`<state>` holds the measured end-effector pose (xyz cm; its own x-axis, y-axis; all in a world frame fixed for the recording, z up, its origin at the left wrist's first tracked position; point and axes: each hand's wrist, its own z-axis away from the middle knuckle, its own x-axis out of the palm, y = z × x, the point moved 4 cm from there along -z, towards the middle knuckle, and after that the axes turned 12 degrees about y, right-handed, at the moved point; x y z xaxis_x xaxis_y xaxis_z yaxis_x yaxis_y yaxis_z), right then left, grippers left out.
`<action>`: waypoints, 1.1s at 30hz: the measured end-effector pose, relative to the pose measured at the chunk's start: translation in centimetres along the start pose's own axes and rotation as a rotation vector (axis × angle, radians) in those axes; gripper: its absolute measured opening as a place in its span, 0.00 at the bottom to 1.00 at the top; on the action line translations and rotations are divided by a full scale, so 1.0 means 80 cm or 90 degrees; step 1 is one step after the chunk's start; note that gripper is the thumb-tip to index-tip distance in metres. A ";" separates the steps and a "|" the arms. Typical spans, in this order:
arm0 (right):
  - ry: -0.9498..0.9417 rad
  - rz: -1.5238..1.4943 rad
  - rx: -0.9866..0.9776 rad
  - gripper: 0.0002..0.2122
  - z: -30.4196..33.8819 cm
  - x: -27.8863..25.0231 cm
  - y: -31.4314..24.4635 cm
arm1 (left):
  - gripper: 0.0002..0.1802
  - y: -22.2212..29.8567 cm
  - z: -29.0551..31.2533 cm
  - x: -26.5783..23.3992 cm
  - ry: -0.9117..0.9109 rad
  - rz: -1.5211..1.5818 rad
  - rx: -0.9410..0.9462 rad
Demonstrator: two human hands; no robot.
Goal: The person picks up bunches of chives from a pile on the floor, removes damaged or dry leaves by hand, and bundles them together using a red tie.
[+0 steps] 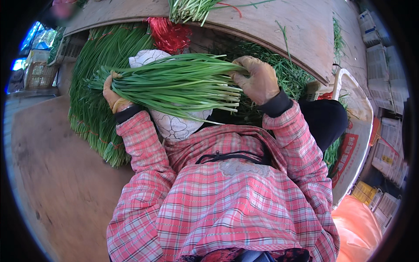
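Between two gloved hands [112, 92] [260, 78] stretches one green leafy bunch [174, 81].

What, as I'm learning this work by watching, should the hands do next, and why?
Perhaps the right hand should even up the pale stem ends of the green bundle: they jut out unevenly, while the left hand holds the leafy end.

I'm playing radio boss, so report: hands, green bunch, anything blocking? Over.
Left hand gripping leafy end. Right hand at pale stalk ends. Green bunch spans between. Nothing seen blocking; tied bunches piled beside left hand.
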<state>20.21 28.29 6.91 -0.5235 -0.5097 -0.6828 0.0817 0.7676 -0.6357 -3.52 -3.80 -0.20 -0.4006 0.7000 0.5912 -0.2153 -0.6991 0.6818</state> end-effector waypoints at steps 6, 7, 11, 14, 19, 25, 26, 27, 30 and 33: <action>-0.171 0.093 0.042 0.10 0.029 0.010 0.005 | 0.11 -0.003 -0.009 0.006 -0.045 -0.026 -0.006; -0.185 0.121 0.005 0.10 0.033 0.012 0.005 | 0.12 -0.002 -0.001 0.011 -0.031 -0.044 -0.002; -0.155 0.197 -0.139 0.06 0.054 0.007 0.026 | 0.13 -0.009 0.000 0.016 -0.107 -0.066 0.010; -0.165 0.334 -0.134 0.03 0.073 -0.033 0.087 | 0.12 -0.003 -0.014 0.003 -0.079 -0.054 -0.008; -0.100 0.408 -0.023 0.07 0.057 -0.084 0.109 | 0.12 -0.004 -0.023 -0.006 -0.061 -0.030 -0.034; -0.047 0.081 -0.083 0.17 0.027 0.020 0.003 | 0.12 -0.002 0.000 0.014 -0.039 -0.059 0.032; -0.080 0.100 -0.074 0.15 0.037 0.029 0.002 | 0.13 -0.001 -0.010 0.013 -0.044 -0.065 0.038; -0.112 0.120 -0.065 0.13 0.048 0.038 0.004 | 0.13 0.001 -0.018 0.013 -0.050 -0.073 0.045; 0.076 -0.007 -0.109 0.02 0.077 0.000 0.028 | 0.14 0.003 -0.020 0.005 -0.065 -0.054 0.018; 0.041 0.261 0.002 0.02 0.092 -0.051 0.097 | 0.14 0.004 -0.026 -0.006 -0.051 -0.050 0.018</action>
<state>29.24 33.49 2.10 -0.4992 -0.1357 -0.8558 0.2970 0.9010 -0.3161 -5.26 -4.68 -1.21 -0.3115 0.7623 0.5673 -0.2175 -0.6383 0.7384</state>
